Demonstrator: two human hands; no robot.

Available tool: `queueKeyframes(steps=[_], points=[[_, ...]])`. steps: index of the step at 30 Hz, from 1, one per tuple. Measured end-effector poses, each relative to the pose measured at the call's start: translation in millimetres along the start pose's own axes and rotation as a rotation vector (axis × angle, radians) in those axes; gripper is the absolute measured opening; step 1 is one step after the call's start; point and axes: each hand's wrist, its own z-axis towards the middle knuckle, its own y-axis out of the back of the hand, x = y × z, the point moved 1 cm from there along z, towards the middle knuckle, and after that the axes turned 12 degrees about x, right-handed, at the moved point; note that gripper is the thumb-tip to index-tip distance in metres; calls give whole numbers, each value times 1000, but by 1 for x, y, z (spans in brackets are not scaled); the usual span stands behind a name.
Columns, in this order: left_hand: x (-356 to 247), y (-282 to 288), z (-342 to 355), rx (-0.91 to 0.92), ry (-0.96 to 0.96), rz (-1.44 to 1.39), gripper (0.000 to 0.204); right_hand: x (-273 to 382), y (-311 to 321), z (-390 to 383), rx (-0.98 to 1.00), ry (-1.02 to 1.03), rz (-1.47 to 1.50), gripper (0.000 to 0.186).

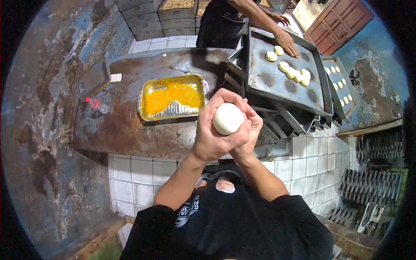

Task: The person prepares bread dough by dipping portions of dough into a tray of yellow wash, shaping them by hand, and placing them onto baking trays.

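Note:
A smooth, pale dough ball [228, 118] bulges up between my hands, held over the near edge of the table. My left hand [209, 141] wraps around it, with thumb and forefinger ringing the ball. Pressed against its right side, my right hand [252, 126] is closed in with the left; its fingers are partly hidden. Just beyond my left hand lies a foil tray [172, 116] holding an orange-yellow liquid [171, 89]. Right of my hands, a dark metal baking tray [271, 84] carries several dough balls [291, 73] on top of a stack of trays.
Across the worn metal table [117, 134], a co-worker's hand [286, 42] reaches over the baking tray. A clear bottle with a red cap [96, 104] lies at the table's left. Another tray [352, 97] of dough pieces stands far right. Metal drawers or boxes [143, 19] line the back.

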Motion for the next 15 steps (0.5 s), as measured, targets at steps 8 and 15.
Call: queueKeyframes(steps=[8, 15], points=[[32, -50, 43, 138, -142, -70, 56, 64, 77, 19, 206, 114, -173, 40], [109, -15, 82, -135, -42, 640, 49, 148, 127, 100, 602, -320, -557, 46]])
